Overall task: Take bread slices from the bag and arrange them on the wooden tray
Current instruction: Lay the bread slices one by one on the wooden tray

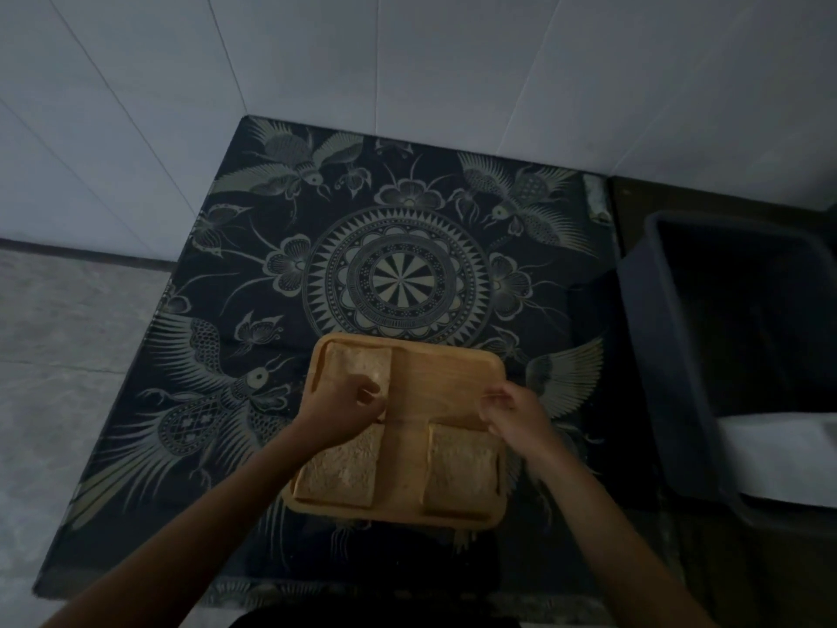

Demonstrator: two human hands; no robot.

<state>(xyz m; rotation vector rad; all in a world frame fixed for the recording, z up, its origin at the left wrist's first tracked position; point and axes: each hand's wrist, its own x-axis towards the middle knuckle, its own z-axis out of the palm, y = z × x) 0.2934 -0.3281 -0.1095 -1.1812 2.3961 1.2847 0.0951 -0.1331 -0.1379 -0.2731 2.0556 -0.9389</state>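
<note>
A wooden tray lies on a dark patterned cloth. Three bread slices rest in it: one at the far left, one at the near left, one at the near right. The tray's far right part is bare. My left hand sits on the near edge of the far-left slice, fingers pinched on its corner. My right hand hovers over the tray's right rim with fingers curled together and nothing visible in them. No bread bag is in view.
The cloth with birds and a round centre motif covers a low table in a corner of white walls. A dark grey bin stands close on the right, with something white inside. Grey floor lies to the left.
</note>
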